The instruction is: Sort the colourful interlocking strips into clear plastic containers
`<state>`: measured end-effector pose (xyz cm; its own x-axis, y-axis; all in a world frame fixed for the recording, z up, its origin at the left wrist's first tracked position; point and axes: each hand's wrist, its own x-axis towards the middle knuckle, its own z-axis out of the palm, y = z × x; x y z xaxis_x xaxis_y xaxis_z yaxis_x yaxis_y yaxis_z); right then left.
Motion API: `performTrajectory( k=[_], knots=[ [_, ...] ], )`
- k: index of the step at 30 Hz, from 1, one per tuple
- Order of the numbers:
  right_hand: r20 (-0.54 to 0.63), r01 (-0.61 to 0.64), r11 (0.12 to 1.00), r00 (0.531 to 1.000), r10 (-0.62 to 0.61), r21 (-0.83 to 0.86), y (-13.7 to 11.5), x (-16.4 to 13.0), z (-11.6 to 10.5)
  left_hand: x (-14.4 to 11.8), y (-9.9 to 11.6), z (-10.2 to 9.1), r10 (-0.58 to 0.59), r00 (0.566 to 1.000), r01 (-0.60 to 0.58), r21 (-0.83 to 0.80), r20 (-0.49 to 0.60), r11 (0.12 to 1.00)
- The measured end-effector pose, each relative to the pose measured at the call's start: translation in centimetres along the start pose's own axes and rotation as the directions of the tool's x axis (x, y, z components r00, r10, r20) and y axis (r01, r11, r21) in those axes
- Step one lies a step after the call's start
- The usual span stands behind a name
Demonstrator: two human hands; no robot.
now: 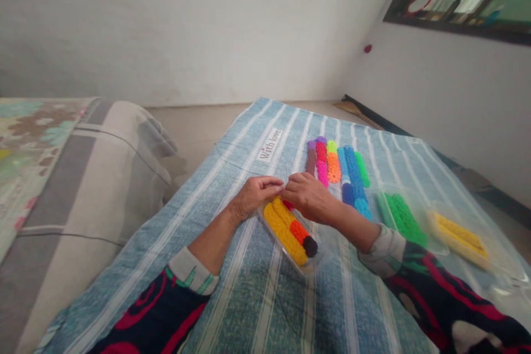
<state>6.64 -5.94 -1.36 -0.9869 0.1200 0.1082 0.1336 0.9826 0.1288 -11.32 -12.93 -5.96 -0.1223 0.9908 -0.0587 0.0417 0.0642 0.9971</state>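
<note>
A clear plastic box [286,251] lies on the striped cloth in front of me. It holds rolls of yellow textured, crochet-like pieces [284,232], with an orange piece [299,233] and a black piece [310,246] at the near end. At the far end of this box, my left hand [259,194] has its fingers pinched together. My right hand [309,194] meets it there, fingers curled downward and closed. Whatever sits between the fingertips is hidden. A bit of red shows beneath my right hand, inside the box.
Beyond my right hand lie rows of coloured pieces [333,168] in purple, pink, orange, blue and green. To the right sit a clear box with green pieces [401,215] and another with yellow pieces [460,232]. A covered bed [120,177] stands at the left.
</note>
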Motion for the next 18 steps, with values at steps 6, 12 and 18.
performTrajectory(
  k=[6, 12, 18],
  knots=[
    [-0.040, -0.042, 0.998, 0.998, 0.043, 0.040, 0.2, -0.5, 0.6, 0.2, 0.1, -0.1, -0.003, 1.000, 0.002, 0.043, 0.020, 0.999],
    [-0.099, -0.097, 0.994, 0.990, 0.103, 0.056, -0.2, -1.0, 1.1, 0.3, 1.2, 0.2, 0.051, 0.997, -0.072, 0.403, 0.062, 0.912],
    [-0.181, -0.201, 0.978, 0.961, 0.209, 0.065, -0.4, -1.5, 1.5, 0.6, 2.4, 1.3, 0.033, 0.998, -0.064, 0.660, 0.058, 0.749]
  ],
)
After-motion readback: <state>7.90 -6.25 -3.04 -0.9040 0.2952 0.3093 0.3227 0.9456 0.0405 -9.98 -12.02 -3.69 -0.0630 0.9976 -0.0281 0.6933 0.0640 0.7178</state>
